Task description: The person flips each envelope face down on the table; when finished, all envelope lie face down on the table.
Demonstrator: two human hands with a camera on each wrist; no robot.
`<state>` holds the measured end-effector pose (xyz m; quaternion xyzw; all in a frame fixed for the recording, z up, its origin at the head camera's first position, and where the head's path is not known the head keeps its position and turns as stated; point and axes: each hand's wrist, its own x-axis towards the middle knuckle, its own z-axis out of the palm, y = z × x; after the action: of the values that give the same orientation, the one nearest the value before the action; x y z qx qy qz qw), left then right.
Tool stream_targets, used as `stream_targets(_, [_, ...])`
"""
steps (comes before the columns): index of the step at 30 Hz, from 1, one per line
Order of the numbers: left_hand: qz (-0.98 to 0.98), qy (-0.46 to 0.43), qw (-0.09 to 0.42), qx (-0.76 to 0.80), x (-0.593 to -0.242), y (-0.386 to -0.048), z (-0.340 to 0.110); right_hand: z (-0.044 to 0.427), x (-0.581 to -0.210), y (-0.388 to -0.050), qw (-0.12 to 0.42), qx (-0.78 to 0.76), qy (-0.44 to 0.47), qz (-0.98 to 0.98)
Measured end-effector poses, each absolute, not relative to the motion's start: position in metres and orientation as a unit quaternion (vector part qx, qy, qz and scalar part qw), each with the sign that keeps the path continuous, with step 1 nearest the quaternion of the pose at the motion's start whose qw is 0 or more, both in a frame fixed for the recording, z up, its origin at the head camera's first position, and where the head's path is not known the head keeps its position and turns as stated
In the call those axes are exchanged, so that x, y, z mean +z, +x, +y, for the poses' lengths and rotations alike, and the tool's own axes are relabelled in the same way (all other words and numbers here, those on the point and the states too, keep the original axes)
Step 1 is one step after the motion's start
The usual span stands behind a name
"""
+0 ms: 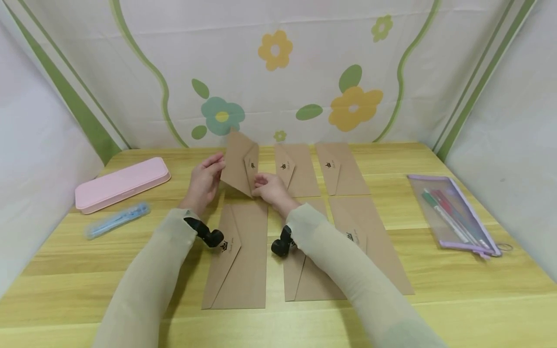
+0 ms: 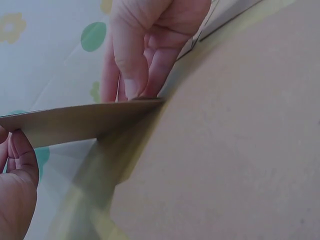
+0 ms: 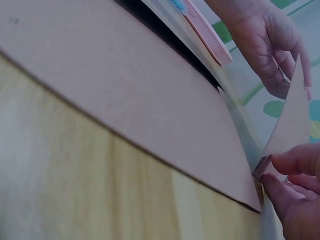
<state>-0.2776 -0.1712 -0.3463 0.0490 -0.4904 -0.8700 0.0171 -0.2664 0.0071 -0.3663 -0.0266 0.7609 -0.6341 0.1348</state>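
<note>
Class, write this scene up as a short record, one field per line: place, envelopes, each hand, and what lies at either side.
Place: wooden table, flowered cloth behind
Raised envelope: tilted up at the back left
Other envelopes: five, lying flat; two in the back row, three in front
Left hand: grips the raised envelope's left edge
Right hand: pinches its lower right corner
Left side: pink case; slim blue item, exact kind unclear
Right side: see-through pouch with pens inside

Matt brown paper envelopes (image 1: 238, 162); smooth wood-grained table (image 1: 457, 299).
</note>
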Motion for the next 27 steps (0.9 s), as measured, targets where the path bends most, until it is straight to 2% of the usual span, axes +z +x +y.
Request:
stream_targets(11, [-0.51,0.039,0.005,-0.859,-0.335,-0.274,-0.168,0.0,-0.364,-0.265,0.154,-0.637,-0.05,0.754])
stream_targets(23, [-0.555,0.04,0.025,-0.831,-0.324,-0.277,-0.149,-0.001,-0.363,-0.267,0.142,-0.653,-0.067,0.741])
stream_targets(27, [-0.577,0.043,0.025,-0.815,-0.322,-0.278,-0.143,-0.001,-0.355,-0.268,0.145,-0.685,-0.049,0.712])
